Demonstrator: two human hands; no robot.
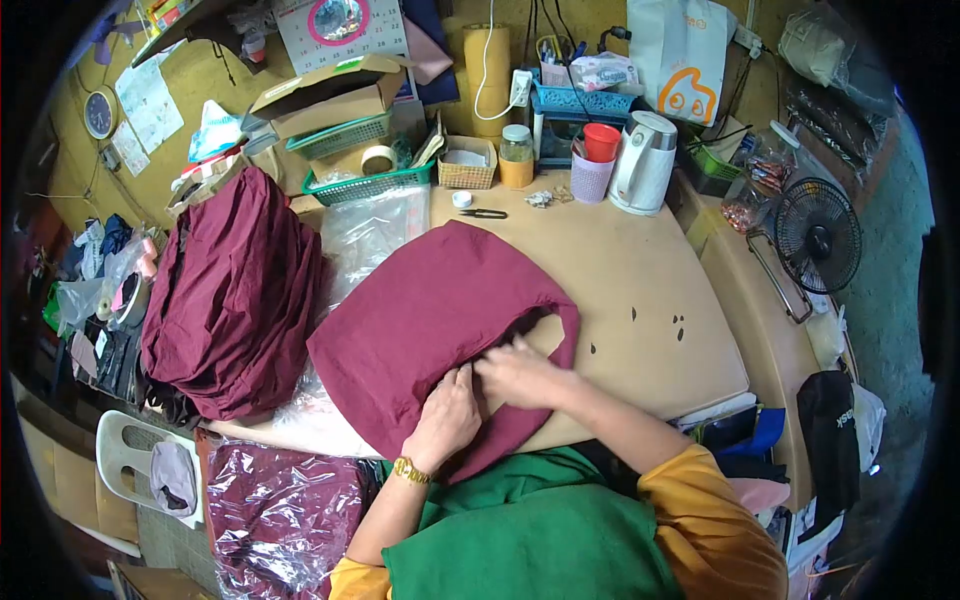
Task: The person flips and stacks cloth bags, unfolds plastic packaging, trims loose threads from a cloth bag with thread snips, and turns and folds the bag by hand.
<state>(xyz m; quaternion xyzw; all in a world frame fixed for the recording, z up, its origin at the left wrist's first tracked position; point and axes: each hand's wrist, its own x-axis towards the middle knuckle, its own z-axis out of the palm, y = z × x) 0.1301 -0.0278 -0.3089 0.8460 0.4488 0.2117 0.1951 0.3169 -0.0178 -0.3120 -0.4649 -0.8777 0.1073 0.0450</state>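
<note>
Maroon fabric piece [430,290] lies on the tan worktable [650,270], directly before the person, with most of its breadth beyond and to the left of both hands. One edge runs on a slant from near the body, at lower left, up to the far right, where the cloth loops around a gap; both hands meet at that edge. The right hand [522,375] is nearer the loop, its forearm crossing in from the right; the left hand [448,415], with a gold watch [411,470] at its wrist, bears on the cloth nearer the body. Left fingers lie close together at the edge, though whether they pinch it I cannot tell; right fingers are curled and blurred, so their hold cannot be told either.

Writing is scarce: a wall calendar [345,45] carries rows of numerals (mostly too small to trust), a dark bag [828,440] at far right shows pale lettering that seems to end in "sk", and a white bag [680,60] bears an orange outline drawing, with no brand name legible.
</note>
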